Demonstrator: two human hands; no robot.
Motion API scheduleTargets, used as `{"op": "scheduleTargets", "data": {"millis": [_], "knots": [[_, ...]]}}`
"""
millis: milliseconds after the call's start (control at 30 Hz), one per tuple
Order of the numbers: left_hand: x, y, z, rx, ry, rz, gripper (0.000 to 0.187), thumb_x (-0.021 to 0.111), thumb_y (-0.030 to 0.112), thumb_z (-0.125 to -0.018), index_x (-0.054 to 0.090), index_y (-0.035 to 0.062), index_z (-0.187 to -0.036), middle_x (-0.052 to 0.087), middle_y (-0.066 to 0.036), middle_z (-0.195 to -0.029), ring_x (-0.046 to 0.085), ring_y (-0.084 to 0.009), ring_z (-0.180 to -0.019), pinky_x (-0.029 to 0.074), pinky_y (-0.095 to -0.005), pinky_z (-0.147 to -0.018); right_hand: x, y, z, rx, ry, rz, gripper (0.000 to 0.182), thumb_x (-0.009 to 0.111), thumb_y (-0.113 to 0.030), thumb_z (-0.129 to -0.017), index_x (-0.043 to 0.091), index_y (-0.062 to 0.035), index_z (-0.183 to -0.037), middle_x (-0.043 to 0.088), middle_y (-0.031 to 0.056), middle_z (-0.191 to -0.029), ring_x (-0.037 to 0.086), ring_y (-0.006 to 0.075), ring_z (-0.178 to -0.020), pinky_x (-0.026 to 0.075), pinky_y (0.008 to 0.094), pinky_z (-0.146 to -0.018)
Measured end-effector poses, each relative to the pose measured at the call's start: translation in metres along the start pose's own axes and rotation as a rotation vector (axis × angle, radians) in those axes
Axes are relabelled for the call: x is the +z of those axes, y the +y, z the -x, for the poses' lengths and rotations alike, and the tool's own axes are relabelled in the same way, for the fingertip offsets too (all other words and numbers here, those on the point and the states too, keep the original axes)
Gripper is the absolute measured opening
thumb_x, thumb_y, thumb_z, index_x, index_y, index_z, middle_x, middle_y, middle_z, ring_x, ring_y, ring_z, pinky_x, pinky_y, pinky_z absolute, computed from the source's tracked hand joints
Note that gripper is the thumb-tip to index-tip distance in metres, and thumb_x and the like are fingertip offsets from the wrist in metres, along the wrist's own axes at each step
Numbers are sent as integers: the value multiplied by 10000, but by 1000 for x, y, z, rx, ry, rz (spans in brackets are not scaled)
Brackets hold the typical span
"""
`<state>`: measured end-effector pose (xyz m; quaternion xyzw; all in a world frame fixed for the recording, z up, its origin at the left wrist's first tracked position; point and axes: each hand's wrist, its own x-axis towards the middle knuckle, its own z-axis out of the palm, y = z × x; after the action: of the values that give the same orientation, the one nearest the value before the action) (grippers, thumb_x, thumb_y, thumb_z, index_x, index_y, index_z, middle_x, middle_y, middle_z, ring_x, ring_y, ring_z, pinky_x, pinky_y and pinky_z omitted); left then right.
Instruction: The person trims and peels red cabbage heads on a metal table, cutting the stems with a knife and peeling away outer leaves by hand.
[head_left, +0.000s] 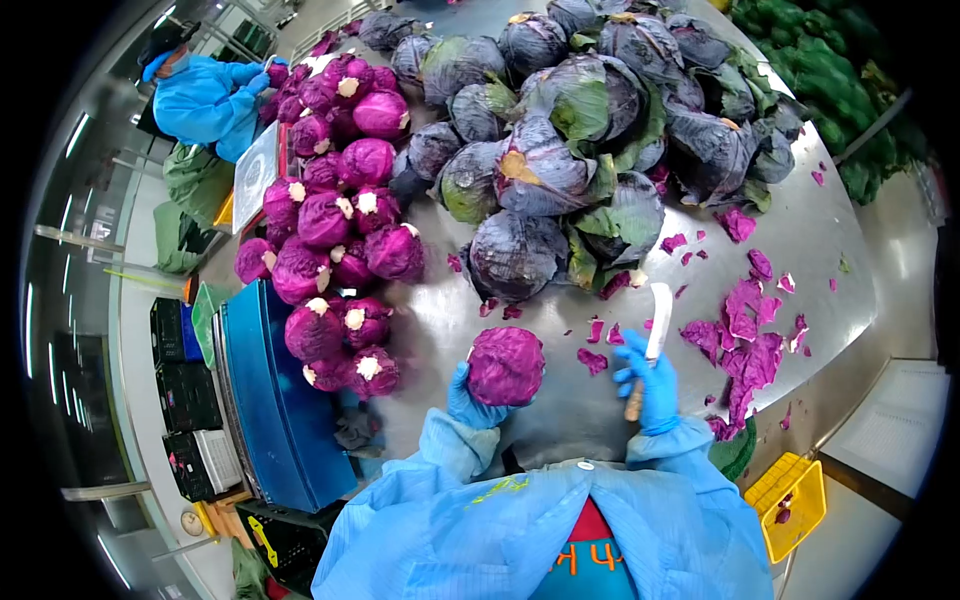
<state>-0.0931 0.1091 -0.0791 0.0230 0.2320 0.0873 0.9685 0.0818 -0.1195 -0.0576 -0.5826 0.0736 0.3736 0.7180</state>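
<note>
While the left hand [470, 403], gloved in blue, is cupping a round purple cabbage [506, 366] from below and beside, probably to steady it, the head is sitting over the near part of the steel table [433, 330]. Apart from it, the right hand [655, 385] is gripping a knife [660, 320] by its brown handle, the pale blade pointing away, perhaps for safety. Glossy purple heads [325, 219] with white stem ends are crowding the left side, seemingly kept separate from the dull, leathery dark heads [545, 165] beyond. Crinkled leaf scraps [745, 370] are littering the right.
</note>
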Motion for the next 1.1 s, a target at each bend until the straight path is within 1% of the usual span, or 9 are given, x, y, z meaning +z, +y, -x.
{"op": "scheduleTargets", "data": {"millis": [167,267,300,333,400,433,533,633,1100], "knots": [[32,-4,0,-21,185,-480,900,768,256,-764,257,17,-1465,379,-204,-1446,425,-337,-1314,366,-466,-1096,4,70,-7,-36,-184,-93,467,571,-119,-938,457,-25,-1382,552,125,-1311,587,188,-1104,528,321,-853],[33,-10,-9,20,184,-1285,1116,874,215,-635,184,-29,-1477,409,-196,-1401,448,-286,-1279,366,-368,-1086,-15,57,-23,-607,239,391,481,565,-97,-938,436,-17,-1395,526,121,-1342,536,198,-1193,490,302,-929],[33,-20,-8,98,200,-1439,1294,930,222,-527,106,-57,-1484,412,-192,-1379,454,-261,-1250,373,-347,-1064,-25,52,-30,-681,301,398,445,550,-100,-949,462,-34,-1380,607,93,-1229,623,180,-1037,522,299,-824],[51,-29,-5,133,126,-1513,1334,917,271,-542,37,-52,-1492,395,-209,-1396,442,-305,-1262,367,-377,-1070,-23,32,-23,-526,239,464,432,555,-104,-948,481,-50,-1370,632,79,-1168,636,169,-961,525,307,-776],[48,-48,-5,427,150,-1962,1259,924,295,-531,164,-53,-1472,421,-191,-1356,448,-316,-1252,360,-391,-1078,-24,-2,3,-204,116,579,408,566,-111,-945,519,-82,-1349,680,52,-1046,662,147,-810,530,324,-681],[49,-51,-7,389,152,-1996,1223,920,310,-537,199,-47,-1458,423,-196,-1350,442,-328,-1254,358,-399,-1078,-26,5,8,-197,67,700,243,599,-222,-941,640,-116,-1156,683,33,-840,638,176,-604,500,363,-553],[51,-56,-11,380,131,-2090,1129,901,369,-552,293,-21,-1421,429,-220,-1337,429,-369,-1253,356,-435,-1071,-25,29,21,-473,-83,1298,263,616,-380,-909,646,-119,-917,641,68,-776,625,237,-599,492,384,-532],[40,-57,-15,515,65,-2101,1084,882,429,-557,342,15,-1401,438,-242,-1326,431,-403,-1239,367,-475,-1049,4,21,45,-644,-43,1208,382,590,-482,-888,575,-118,-772,593,87,-722,596,293,-592,482,419,-515],[45,-64,-16,378,185,-2016,1075,888,399,-541,336,37,-1390,422,-225,-1330,431,-403,-1212,379,-478,-1021,11,23,54,-625,35,1490,326,568,-469,-901,597,-156,-814,548,55,-668,590,248,-593,472,410,-494]]}}
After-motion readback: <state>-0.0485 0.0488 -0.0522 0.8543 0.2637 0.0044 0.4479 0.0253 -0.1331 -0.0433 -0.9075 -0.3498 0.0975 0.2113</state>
